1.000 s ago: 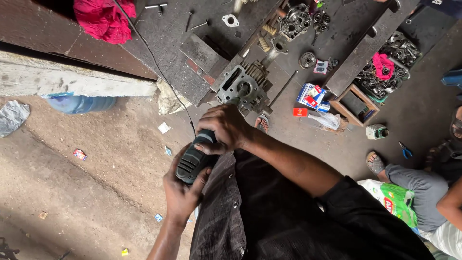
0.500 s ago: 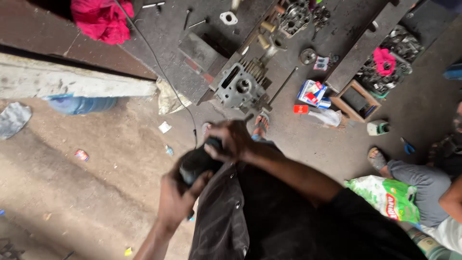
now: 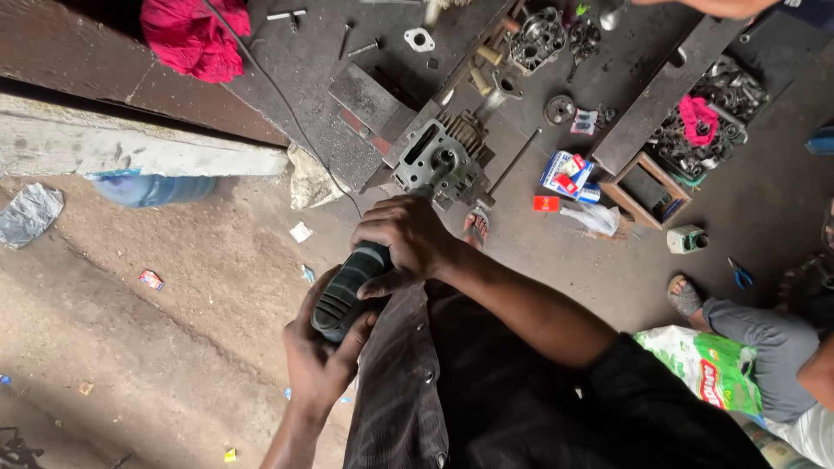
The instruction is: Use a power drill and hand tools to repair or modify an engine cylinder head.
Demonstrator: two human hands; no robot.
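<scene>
Both hands are wrapped around a dark grey-green plastic power tool body (image 3: pixel 347 291): the right hand (image 3: pixel 408 239) has its fingers curled tight round the front end and the left hand (image 3: pixel 317 360) cups the rear. The tool's nose points at the grey finned metal engine cylinder head (image 3: pixel 439 161) sitting on the dark floor just ahead. I'd worry because the head looks loose with nothing clamping it, so the tool could kick it sideways toward the sandalled foot (image 3: pixel 475 227) right beside it, and the thin black cable (image 3: pixel 287 108) trailing nearby could snag.
</scene>
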